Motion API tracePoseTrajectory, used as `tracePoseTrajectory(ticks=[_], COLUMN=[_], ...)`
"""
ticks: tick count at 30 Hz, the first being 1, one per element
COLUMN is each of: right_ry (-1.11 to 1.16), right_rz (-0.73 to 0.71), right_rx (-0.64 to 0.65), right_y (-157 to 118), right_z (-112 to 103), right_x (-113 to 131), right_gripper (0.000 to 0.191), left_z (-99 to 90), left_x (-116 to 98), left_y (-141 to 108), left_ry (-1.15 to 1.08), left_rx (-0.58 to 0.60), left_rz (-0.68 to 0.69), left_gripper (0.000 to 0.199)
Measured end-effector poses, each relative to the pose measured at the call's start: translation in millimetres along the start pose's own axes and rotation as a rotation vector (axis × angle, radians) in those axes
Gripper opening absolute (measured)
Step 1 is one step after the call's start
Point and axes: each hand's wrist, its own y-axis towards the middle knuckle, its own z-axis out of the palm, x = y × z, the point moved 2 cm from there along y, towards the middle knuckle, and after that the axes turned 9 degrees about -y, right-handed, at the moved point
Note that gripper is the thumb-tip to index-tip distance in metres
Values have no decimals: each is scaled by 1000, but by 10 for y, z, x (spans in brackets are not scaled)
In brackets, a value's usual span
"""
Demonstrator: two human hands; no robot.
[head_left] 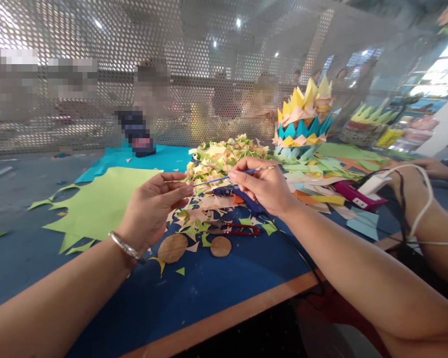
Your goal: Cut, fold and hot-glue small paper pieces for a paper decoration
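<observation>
A thin blue stick or wire (210, 181) stretches between my two hands above the table. My left hand (155, 204), with a silver bangle at the wrist, pinches its left end. My right hand (259, 186) pinches it farther along, and a pale tip sticks out past the fingers. Beneath the right hand lies a dark blue glue gun (248, 201), partly hidden, its cable running toward the table's front edge. Red-handled snips (242, 229) rest nearer to me. Two brown discs, one oval (172, 248) and one rounder (221, 246), lie in front of them.
Light green paper (97, 204) and blue paper (164, 157) lie left. A heap of folded paper pieces (227, 154) stands behind my hands. Right are a tiered paper-point stack (304, 124), paper strips, a magenta power strip (358, 195) and another person's arm (425, 209).
</observation>
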Motion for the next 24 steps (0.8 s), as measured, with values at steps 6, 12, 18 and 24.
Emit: tracePoseTrajectory(ticks=[6, 12, 18, 24], right_ry=[-122, -404, -683, -613], right_rz=[-100, -144, -171, -259], right_rx=[103, 400, 523, 370], right_y=[-19, -64, -39, -50], right_z=[26, 105, 81, 102], right_x=[-2, -18, 6, 25], right_gripper=[18, 10, 10, 9], left_z=[-23, 2, 27, 85], left_x=[11, 17, 39, 63], left_y=[35, 15, -35, -87], left_ry=[15, 25, -32, -1], left_rx=[-33, -31, 27, 114], left_rz=[14, 36, -39, -28], left_gripper=[40, 39, 35, 39])
